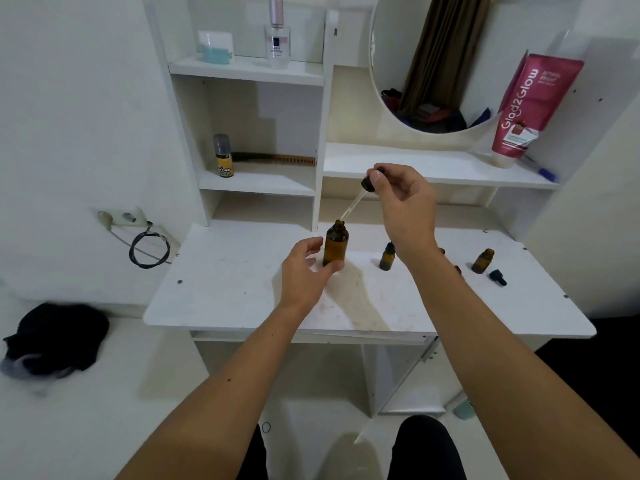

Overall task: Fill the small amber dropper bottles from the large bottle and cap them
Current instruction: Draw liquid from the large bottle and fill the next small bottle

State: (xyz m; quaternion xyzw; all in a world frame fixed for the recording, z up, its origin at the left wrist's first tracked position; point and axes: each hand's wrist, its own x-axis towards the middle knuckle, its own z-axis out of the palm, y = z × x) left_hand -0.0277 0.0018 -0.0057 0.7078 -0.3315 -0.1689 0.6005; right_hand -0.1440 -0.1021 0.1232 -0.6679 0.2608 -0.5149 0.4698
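The large amber bottle [335,245] stands uncapped on the white tabletop [221,282]. My left hand [306,268] curls loosely around its base, thumb at the front. My right hand [403,199] pinches the black bulb of a dropper [367,183] above it, and the glass pipette [351,206] slants down with its tip just over the bottle's mouth. A small capped amber bottle [387,257] stands just right of the large one. Another small amber bottle [482,260] stands open further right, with a loose black dropper cap [497,277] beside it. My right forearm partly hides more small bottles.
White shelves rise behind the tabletop, holding a small spray bottle [223,155], a comb [273,158], a perfume bottle [276,34] and a pink tube [530,105]. A round mirror [433,60] hangs at the back. A wall socket with a cable [138,233] is at left.
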